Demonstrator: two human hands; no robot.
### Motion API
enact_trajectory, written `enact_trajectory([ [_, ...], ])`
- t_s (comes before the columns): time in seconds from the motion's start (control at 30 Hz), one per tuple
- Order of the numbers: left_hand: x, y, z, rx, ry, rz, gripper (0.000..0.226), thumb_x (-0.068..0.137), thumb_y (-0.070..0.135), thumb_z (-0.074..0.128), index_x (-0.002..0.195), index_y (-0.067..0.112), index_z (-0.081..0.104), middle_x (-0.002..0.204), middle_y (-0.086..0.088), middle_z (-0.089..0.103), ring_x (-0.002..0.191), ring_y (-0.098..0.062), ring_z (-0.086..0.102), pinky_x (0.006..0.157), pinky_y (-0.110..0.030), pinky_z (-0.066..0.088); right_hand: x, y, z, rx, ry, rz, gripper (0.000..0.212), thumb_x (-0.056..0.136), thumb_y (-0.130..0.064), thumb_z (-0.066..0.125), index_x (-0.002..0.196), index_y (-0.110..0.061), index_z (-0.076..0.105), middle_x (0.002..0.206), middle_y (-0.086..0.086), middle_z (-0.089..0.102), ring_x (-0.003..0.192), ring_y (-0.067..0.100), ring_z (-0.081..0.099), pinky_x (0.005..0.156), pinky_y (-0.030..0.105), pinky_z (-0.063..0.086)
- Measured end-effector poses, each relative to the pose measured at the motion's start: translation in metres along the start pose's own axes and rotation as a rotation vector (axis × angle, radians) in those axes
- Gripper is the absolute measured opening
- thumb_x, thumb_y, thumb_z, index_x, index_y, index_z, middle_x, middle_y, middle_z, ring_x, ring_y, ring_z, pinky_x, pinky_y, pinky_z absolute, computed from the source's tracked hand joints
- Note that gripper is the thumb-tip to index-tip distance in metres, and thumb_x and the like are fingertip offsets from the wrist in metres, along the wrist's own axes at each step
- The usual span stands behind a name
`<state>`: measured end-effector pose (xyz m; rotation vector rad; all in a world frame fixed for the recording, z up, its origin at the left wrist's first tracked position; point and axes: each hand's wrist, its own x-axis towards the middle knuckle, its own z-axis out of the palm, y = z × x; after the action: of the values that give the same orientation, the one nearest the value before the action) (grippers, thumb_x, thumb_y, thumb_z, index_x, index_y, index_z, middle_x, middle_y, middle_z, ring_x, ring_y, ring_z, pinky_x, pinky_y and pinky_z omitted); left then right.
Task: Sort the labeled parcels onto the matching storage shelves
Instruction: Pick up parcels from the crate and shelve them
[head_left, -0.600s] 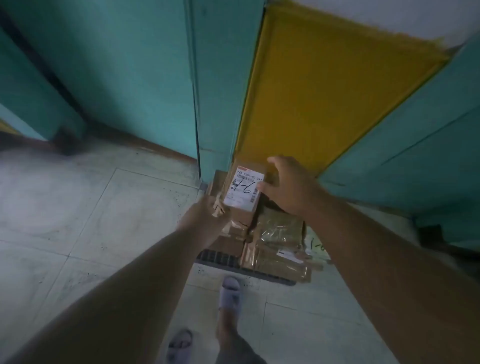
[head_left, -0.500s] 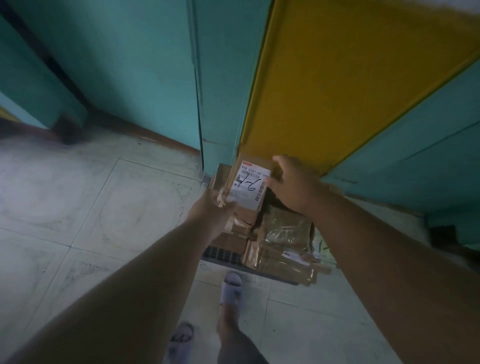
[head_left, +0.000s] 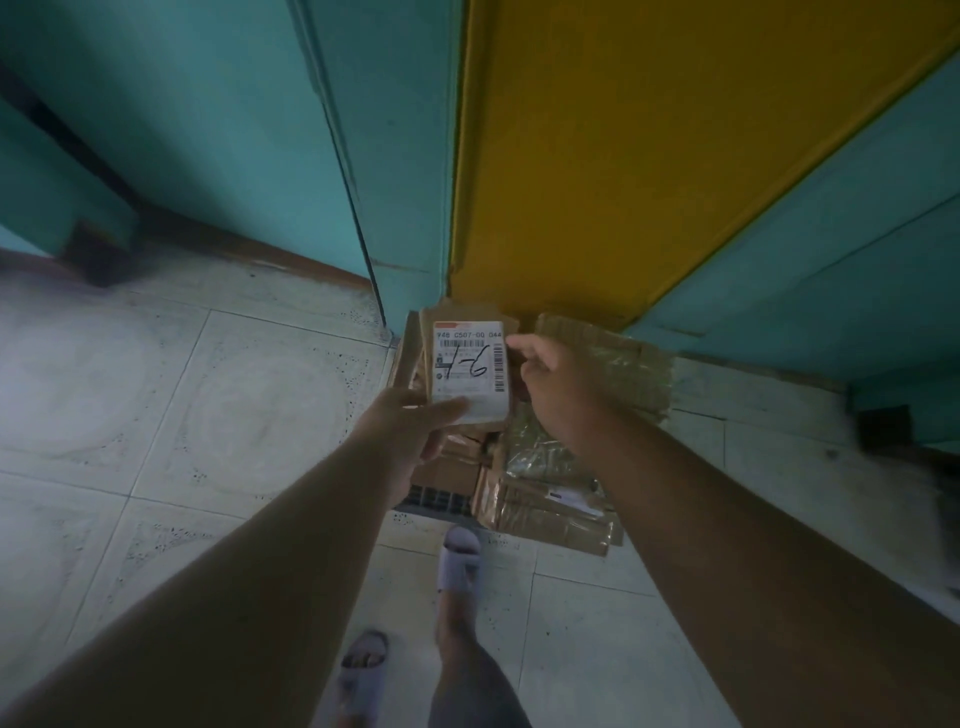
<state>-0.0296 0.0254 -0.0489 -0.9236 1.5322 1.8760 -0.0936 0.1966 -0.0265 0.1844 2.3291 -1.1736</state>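
A small brown cardboard parcel (head_left: 470, 371) carries a white shipping label with handwritten "1-6" on it. My left hand (head_left: 410, 423) grips its lower left corner, thumb across the label's bottom edge. My right hand (head_left: 553, 387) is at the parcel's right edge, fingers curled against it. The parcel is held up above a pile of other brown parcels (head_left: 545, 488) that lies on the floor. No shelves are in view.
A dark crate edge (head_left: 436, 501) shows under the pile. Teal panels (head_left: 234, 130) and a yellow panel (head_left: 597, 156) rise right behind it. My two feet in grey slippers (head_left: 460, 558) stand on the pale tiled floor (head_left: 156, 415).
The parcel has turned squarer to me, its label now fully readable. My left thumb now lies over the label's bottom edge. The view has shifted slightly, showing more of the pile at right.
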Motion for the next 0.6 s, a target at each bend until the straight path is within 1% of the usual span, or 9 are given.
enact_trajectory([
  [0.03,-0.005,-0.001,-0.002,-0.001,-0.035,-0.005,0.033,0.081,0.023,0.077,0.104,0.002,0.067,0.091,-0.015,0.066,0.075,-0.025,0.049,0.074,-0.033,0.043,-0.007,0.001,-0.004,0.002,-0.017,-0.014,0.040,0.103,-0.007,0.040,0.136,-0.023,0.056,0.138,0.000,0.057,0.106,0.015,0.064,0.084,0.031,0.056],
  [0.1,-0.019,-0.003,-0.005,-0.029,-0.073,-0.011,0.043,0.078,0.020,0.078,0.116,0.004,0.064,0.102,-0.016,0.069,0.071,-0.019,0.050,0.072,-0.029,0.044,-0.023,0.004,-0.015,-0.027,-0.020,-0.037,0.037,0.103,-0.009,0.044,0.133,-0.024,0.058,0.130,-0.002,0.060,0.079,0.009,0.063,0.056,0.016,0.048],
  [0.13,-0.024,-0.005,-0.009,-0.048,-0.079,-0.009,0.051,0.075,0.020,0.080,0.122,0.006,0.063,0.108,-0.016,0.071,0.075,-0.020,0.052,0.077,-0.030,0.046,-0.031,0.006,-0.022,-0.069,-0.013,-0.052,0.035,0.102,-0.010,0.048,0.133,-0.023,0.059,0.125,-0.002,0.062,0.074,0.008,0.061,0.054,0.016,0.048],
  [0.2,-0.036,-0.011,-0.015,-0.042,-0.132,0.027,0.054,0.073,0.020,0.079,0.124,0.009,0.062,0.107,-0.011,0.075,0.086,-0.025,0.053,0.089,-0.036,0.044,-0.044,0.018,-0.033,-0.257,-0.006,-0.093,0.036,0.095,-0.013,0.060,0.131,-0.018,0.059,0.120,0.002,0.065,0.087,0.014,0.063,0.073,0.028,0.056],
  [0.23,-0.040,-0.014,-0.017,-0.015,-0.170,0.046,0.051,0.074,0.019,0.077,0.122,0.010,0.063,0.102,-0.008,0.076,0.087,-0.025,0.052,0.089,-0.036,0.042,-0.048,0.026,-0.038,-0.394,-0.015,-0.107,0.041,0.090,-0.014,0.066,0.130,-0.017,0.059,0.121,0.005,0.065,0.095,0.018,0.063,0.080,0.035,0.056],
  [0.3,-0.049,-0.021,-0.022,0.060,-0.212,0.057,0.050,0.071,0.016,0.077,0.119,0.009,0.064,0.094,-0.003,0.076,0.082,-0.023,0.051,0.080,-0.032,0.041,-0.052,0.043,-0.041,-0.635,-0.058,-0.110,0.053,0.081,-0.017,0.075,0.132,-0.015,0.058,0.126,0.009,0.062,0.105,0.024,0.060,0.086,0.036,0.053],
  [0.37,-0.052,-0.028,-0.025,0.108,-0.234,0.053,0.054,0.066,0.013,0.076,0.119,0.008,0.065,0.104,-0.008,0.075,0.084,-0.027,0.047,0.072,-0.031,0.040,-0.050,0.057,-0.038,-0.762,-0.097,-0.104,0.066,0.076,-0.020,0.079,0.137,-0.017,0.054,0.133,0.010,0.056,0.116,0.028,0.055,0.094,0.040,0.050],
  [0.5,-0.049,-0.036,-0.026,0.190,-0.242,0.047,0.052,0.066,0.013,0.077,0.116,0.012,0.064,0.109,-0.008,0.074,0.092,-0.031,0.049,0.071,-0.033,0.042,-0.032,0.078,-0.021,-1.001,-0.138,-0.191,0.092,0.068,-0.057,0.080,0.145,-0.025,0.040,0.141,0.007,0.047,0.129,0.031,0.044,0.106,0.045,0.041],
  [0.6,-0.043,-0.042,-0.024,0.173,-0.216,0.040,0.041,0.076,0.001,0.075,0.114,0.010,0.063,0.104,-0.004,0.076,0.096,-0.033,0.052,0.073,-0.034,0.042,-0.022,0.092,-0.009,-1.069,-0.092,-0.206,0.096,0.068,-0.057,0.080,0.148,-0.031,0.032,0.144,0.007,0.043,0.131,0.031,0.040,0.107,0.045,0.036],
])
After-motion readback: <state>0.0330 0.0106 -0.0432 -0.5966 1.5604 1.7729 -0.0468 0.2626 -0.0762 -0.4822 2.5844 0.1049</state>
